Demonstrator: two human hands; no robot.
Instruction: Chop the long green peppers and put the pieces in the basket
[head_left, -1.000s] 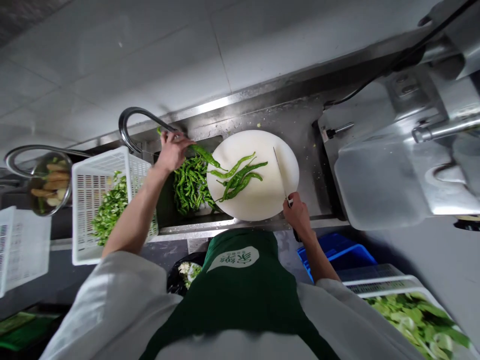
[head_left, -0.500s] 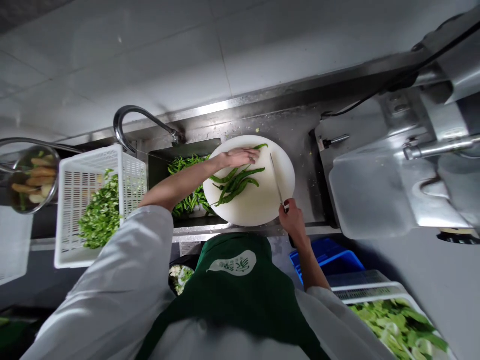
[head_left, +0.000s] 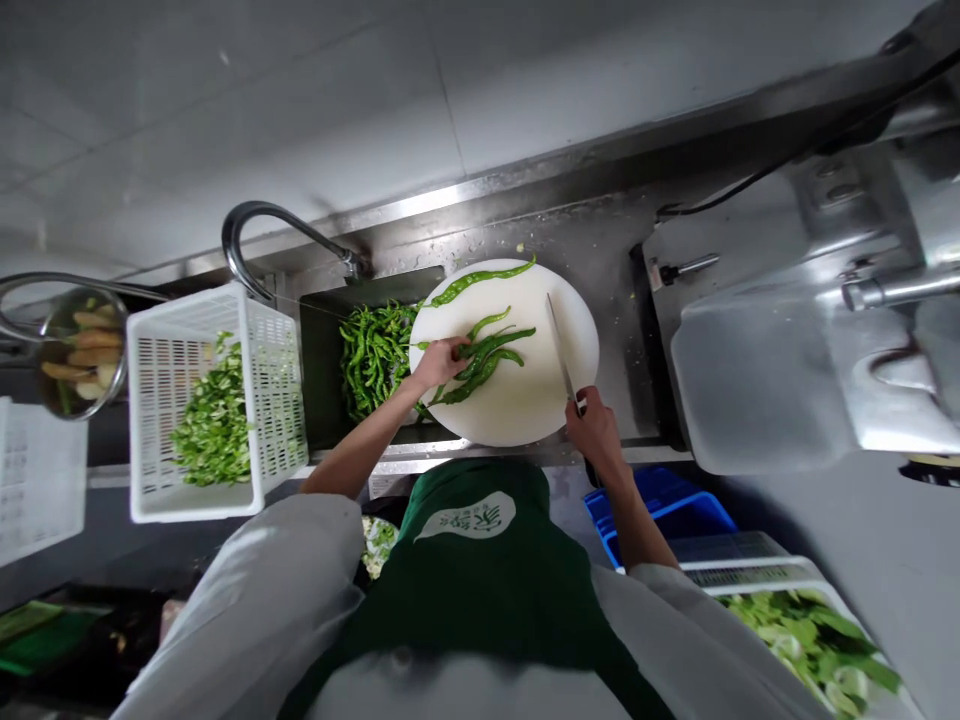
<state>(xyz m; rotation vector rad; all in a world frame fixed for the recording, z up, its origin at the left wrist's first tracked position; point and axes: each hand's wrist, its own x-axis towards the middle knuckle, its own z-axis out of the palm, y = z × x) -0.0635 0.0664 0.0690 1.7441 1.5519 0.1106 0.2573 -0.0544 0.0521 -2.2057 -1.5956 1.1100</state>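
Note:
A round white cutting board [head_left: 517, 410] lies over the sink's right edge, with several long green chili peppers [head_left: 487, 362] bunched on its left half. My left hand [head_left: 442, 362] has its fingers closed on the stem end of that bunch; which peppers it pinches is partly hidden. Apart from the bunch, one long green chili pepper [head_left: 480, 282] lies along the board's far edge. My right hand [head_left: 594, 428] is wrapped round the handle of a knife [head_left: 559, 345], its blade pointing away from me over the board's right side.
Many more green chilies [head_left: 379, 350] fill the sink [head_left: 319, 400], below a curved faucet [head_left: 259, 215]. Left stands a white basket [head_left: 277, 400] of chopped greens, beyond it a metal bowl [head_left: 120, 375]. A steel machine [head_left: 765, 370] is at right; a blue crate [head_left: 645, 510] sits below.
My left hand has moved from the far pepper back toward me onto the bunch, and its fingers have closed. The far pepper now lies free along the edge. My right hand still holds the knife.

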